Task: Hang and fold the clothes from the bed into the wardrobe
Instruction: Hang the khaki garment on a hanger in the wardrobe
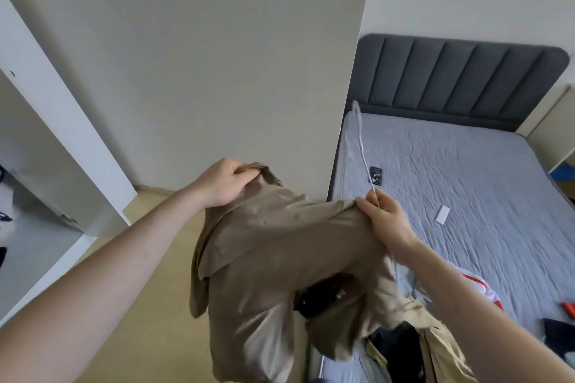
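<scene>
Khaki jacket (280,261) is up off the bed and hanging between both hands, so it's basically mid-air in front of the person. Left hand (222,183) has its fingers curled round the collar end, held a bit higher and further out. Right hand (385,221) is pinching a bunch of fabric at what looks like the shoulder, and it's also got a thin white wire hanger (362,140) in the same grip, the wire running up and away from the knuckles.

Key thing for the next bit, I reckon: the top edge of the jacket runs left hand to right hand, and the body drops straight down below them. The hanger is already on the right-hand side, so that shoulder looks like the one to get threaded first, with the left holding the collar open.

Bed (466,180) is off beyond the right hand, with more clothes (435,342) piled under the right forearm. Wardrobe (46,140) opening sits out past the left arm.
</scene>
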Action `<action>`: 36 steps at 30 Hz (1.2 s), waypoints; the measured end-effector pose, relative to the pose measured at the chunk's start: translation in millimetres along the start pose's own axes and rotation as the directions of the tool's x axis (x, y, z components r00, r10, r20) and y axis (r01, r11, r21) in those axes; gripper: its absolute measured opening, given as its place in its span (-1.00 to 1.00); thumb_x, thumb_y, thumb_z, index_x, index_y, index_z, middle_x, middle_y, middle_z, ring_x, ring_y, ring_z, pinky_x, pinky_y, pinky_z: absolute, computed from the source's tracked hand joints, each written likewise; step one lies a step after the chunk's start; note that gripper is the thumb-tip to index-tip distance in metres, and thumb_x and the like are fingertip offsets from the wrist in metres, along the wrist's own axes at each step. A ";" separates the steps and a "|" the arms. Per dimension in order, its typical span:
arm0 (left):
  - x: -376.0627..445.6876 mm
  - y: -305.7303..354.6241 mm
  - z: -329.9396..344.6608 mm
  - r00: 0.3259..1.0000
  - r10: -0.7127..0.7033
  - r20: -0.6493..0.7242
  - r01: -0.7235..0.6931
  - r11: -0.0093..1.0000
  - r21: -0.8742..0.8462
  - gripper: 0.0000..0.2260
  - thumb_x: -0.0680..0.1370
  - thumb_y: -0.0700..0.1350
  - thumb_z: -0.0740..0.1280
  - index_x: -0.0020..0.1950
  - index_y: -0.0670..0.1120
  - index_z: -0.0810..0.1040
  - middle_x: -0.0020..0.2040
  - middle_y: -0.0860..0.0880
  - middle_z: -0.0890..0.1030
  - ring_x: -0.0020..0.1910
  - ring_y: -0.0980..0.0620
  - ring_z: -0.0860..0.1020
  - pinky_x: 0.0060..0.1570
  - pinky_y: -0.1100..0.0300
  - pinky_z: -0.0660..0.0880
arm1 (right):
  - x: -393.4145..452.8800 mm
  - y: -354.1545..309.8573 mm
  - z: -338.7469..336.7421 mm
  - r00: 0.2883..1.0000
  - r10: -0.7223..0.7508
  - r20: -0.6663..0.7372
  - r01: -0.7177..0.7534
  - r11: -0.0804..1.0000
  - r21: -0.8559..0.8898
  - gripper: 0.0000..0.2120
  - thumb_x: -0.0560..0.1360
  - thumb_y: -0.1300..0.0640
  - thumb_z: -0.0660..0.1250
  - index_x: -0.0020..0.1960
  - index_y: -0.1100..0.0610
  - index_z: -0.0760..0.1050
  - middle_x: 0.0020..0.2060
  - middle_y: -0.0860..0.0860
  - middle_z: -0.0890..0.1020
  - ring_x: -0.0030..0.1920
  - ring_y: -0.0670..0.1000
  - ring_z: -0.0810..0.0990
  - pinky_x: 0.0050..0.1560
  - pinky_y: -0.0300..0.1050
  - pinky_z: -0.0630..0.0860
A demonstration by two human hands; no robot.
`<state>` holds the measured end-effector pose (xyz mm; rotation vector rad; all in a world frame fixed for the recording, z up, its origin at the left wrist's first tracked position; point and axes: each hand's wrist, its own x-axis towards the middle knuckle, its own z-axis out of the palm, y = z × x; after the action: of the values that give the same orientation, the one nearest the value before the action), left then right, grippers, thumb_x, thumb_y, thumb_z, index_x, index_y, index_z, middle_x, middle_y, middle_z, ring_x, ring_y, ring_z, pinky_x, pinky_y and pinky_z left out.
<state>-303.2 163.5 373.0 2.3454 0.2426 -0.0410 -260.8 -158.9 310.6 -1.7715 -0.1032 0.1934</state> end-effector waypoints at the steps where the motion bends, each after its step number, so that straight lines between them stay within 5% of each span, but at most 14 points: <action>1: 2.3 -6.8 2.9 1.000 0.004 -0.021 -0.003 0.999 0.054 -0.60 0.67 0.11 0.27 -0.28 -0.07 0.60 -0.34 0.05 0.61 -0.22 -0.04 0.57 -0.20 0.11 0.39 | 0.2 -10.0 -3.9 1.000 -0.017 0.020 0.018 0.999 -0.028 -0.60 0.61 0.14 0.36 -0.25 -0.01 0.18 -0.33 -0.04 0.22 -0.28 -0.05 0.21 -0.24 -0.07 0.18; 4: 10.7 -23.8 11.6 0.998 -0.004 -0.057 0.008 0.997 0.079 -0.53 0.67 0.15 0.24 -0.19 -0.22 0.57 -0.21 -0.15 0.65 -0.13 -0.14 0.61 -0.23 0.11 0.38 | 0.4 -32.0 -8.7 0.997 -0.061 0.053 0.067 0.992 -0.107 -0.62 0.61 0.13 0.35 -0.23 0.01 0.18 -0.33 -0.04 0.25 -0.27 -0.05 0.23 -0.23 -0.08 0.23; 8: 20.1 -26.1 19.4 0.998 -0.002 -0.055 0.005 0.998 0.061 -0.50 0.66 0.20 0.23 -0.12 -0.22 0.63 -0.16 -0.12 0.68 -0.11 -0.09 0.62 -0.12 0.07 0.47 | 3.5 -49.1 -17.3 0.995 -0.099 -0.018 0.094 0.977 -0.192 -0.66 0.60 0.11 0.35 -0.20 0.08 0.22 -0.32 0.02 0.26 -0.25 0.00 0.25 -0.21 -0.05 0.22; 15: 44.5 -16.4 27.4 0.965 0.120 -0.234 -0.072 0.976 0.203 -0.54 0.65 0.18 0.25 -0.35 -0.08 0.41 -0.30 -0.04 0.49 -0.25 -0.11 0.50 -0.33 0.07 0.27 | -5.9 -77.7 -19.5 0.999 0.026 0.037 -0.031 0.990 0.136 -0.57 0.61 0.17 0.38 -0.29 -0.01 0.20 -0.40 -0.07 0.28 -0.38 -0.10 0.27 -0.35 -0.25 0.29; 19: 38.4 2.6 46.0 0.924 0.114 -0.364 -0.073 0.989 0.126 -0.88 0.50 -0.05 0.38 -0.13 0.04 0.44 -0.22 0.06 0.46 -0.18 -0.07 0.51 -0.27 0.10 0.31 | -4.1 -89.6 -10.6 0.996 0.052 0.072 -0.069 0.964 0.257 -0.58 0.62 0.17 0.37 -0.29 -0.02 0.23 -0.38 -0.08 0.30 -0.32 -0.09 0.29 -0.18 -0.18 0.31; 21: 19.7 19.1 65.4 0.909 0.132 -0.396 -0.145 0.989 -0.005 -0.83 0.41 -0.17 0.37 -0.12 0.01 0.40 -0.26 0.05 0.49 -0.26 -0.03 0.50 -0.27 0.07 0.41 | -1.3 -92.5 -7.1 0.997 0.053 0.059 -0.066 0.964 0.256 -0.58 0.63 0.18 0.37 -0.29 -0.02 0.23 -0.38 -0.08 0.30 -0.33 -0.09 0.29 -0.19 -0.19 0.32; 24: -21.5 41.5 102.9 0.959 0.267 -0.100 -0.277 0.954 -0.110 -0.87 0.39 -0.12 0.42 -0.17 0.06 0.50 -0.28 0.11 0.59 -0.30 0.12 0.55 -0.17 0.06 0.57 | 4.1 -92.5 -2.4 0.996 0.058 0.064 -0.071 0.973 0.219 -0.59 0.64 0.19 0.35 -0.30 0.00 0.24 -0.40 -0.08 0.31 -0.36 -0.09 0.30 -0.26 -0.22 0.34; 27: -42.4 56.1 133.9 0.936 0.250 0.248 -0.232 0.967 -0.100 -0.76 0.45 0.01 0.44 0.10 0.15 0.55 -0.05 0.21 0.65 -0.02 0.12 0.61 0.01 0.15 0.53 | 6.9 -91.7 4.4 0.994 0.077 0.076 -0.088 0.986 0.142 -0.60 0.64 0.17 0.35 -0.31 0.01 0.28 -0.41 -0.08 0.34 -0.37 -0.08 0.32 -0.29 -0.22 0.35; 30: -37.7 68.0 154.7 0.951 0.242 0.195 -0.209 0.963 -0.172 -0.66 0.44 0.13 0.44 0.16 0.07 0.50 0.08 0.12 0.68 0.11 0.00 0.63 0.03 0.13 0.53 | 5.9 -91.0 8.5 0.992 0.088 0.090 -0.095 0.992 0.078 -0.59 0.64 0.13 0.35 -0.31 0.00 0.28 -0.40 -0.08 0.34 -0.37 -0.08 0.31 -0.30 -0.23 0.34; 36: -18.0 76.8 162.9 0.955 0.292 0.058 -0.278 0.944 -0.176 -0.90 0.42 0.10 0.32 -0.19 0.10 0.49 -0.21 0.06 0.66 -0.14 -0.05 0.63 -0.10 -0.09 0.57 | -0.1 -88.2 -3.5 0.985 0.100 0.139 -0.106 0.994 0.032 -0.58 0.67 0.16 0.31 -0.31 0.03 0.24 -0.47 -0.08 0.40 -0.46 -0.12 0.39 -0.40 -0.31 0.40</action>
<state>-299.5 -7.3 313.1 2.1840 -0.1330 0.0226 -257.0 -143.9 397.5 -1.7242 -0.1064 0.3904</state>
